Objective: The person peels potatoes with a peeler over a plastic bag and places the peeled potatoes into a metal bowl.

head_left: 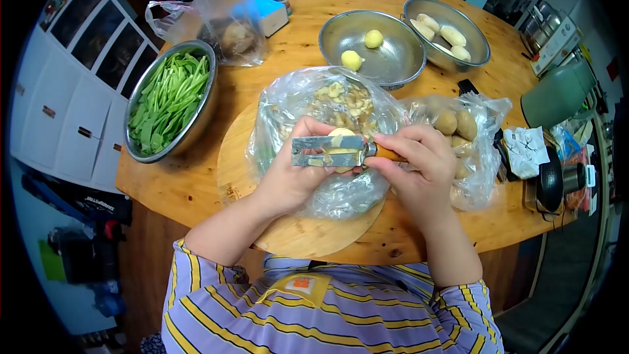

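Note:
My left hand (285,177) is closed around a small peeled potato (342,132), most of it covered by the tool and my fingers. In my right hand (422,157) is a peeler with a wooden handle (388,152); its wide metal head (327,144) lies across the potato, bits of peel stuck to it. Both hands are over an open clear plastic bag (347,200) with potato peelings (354,105) inside. Under this bag is a round wooden board (314,239). Unpeeled potatoes (466,124) sit in another plastic bag (488,157) beside my right hand.
A metal colander (409,52) holds two small peeled potatoes (351,60). Behind it, another colander (481,33) contains several peeled pieces. Leafy greens (170,95) fill a metal bowl (208,101) at left. A plastic bag (229,10), blue-topped box (268,13) and jar (282,0) stand farther back.

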### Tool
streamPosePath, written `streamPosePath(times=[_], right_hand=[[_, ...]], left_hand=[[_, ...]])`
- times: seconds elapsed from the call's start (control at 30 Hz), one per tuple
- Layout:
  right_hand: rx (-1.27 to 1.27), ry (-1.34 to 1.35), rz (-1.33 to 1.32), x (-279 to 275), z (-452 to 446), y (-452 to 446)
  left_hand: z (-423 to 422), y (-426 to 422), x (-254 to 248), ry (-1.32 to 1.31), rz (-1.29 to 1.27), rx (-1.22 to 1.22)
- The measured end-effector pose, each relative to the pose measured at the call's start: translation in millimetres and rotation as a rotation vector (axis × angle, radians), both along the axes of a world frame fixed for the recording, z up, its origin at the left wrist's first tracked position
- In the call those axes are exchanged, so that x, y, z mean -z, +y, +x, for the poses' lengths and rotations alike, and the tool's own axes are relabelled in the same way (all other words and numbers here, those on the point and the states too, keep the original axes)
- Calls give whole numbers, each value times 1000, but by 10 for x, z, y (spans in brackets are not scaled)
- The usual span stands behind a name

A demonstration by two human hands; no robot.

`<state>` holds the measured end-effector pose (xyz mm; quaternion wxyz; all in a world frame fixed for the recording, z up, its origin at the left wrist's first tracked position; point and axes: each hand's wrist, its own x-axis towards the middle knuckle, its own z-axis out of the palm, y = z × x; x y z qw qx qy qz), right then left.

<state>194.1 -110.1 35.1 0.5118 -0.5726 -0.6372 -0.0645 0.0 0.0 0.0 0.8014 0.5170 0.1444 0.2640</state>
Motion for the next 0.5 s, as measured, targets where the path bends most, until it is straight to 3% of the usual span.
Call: streamPosePath(times=[0.17,0.27,0.37,0.4,0.5], right_hand=[[42,144,-94,81,128,-23],[42,279,-191,111,209,-1],[130,313,-404,199,417,25],[101,495,-498,123,397,17],[108,364,-495,160,369,12]], left_hand=[[13,-30,-48,-145,-125,35],[1,20,18,-74,-150,30],[2,-25,-42,-106,-70,65],[10,-13,-37,-115,-62,66],[-2,14,-27,-159,-46,52]])
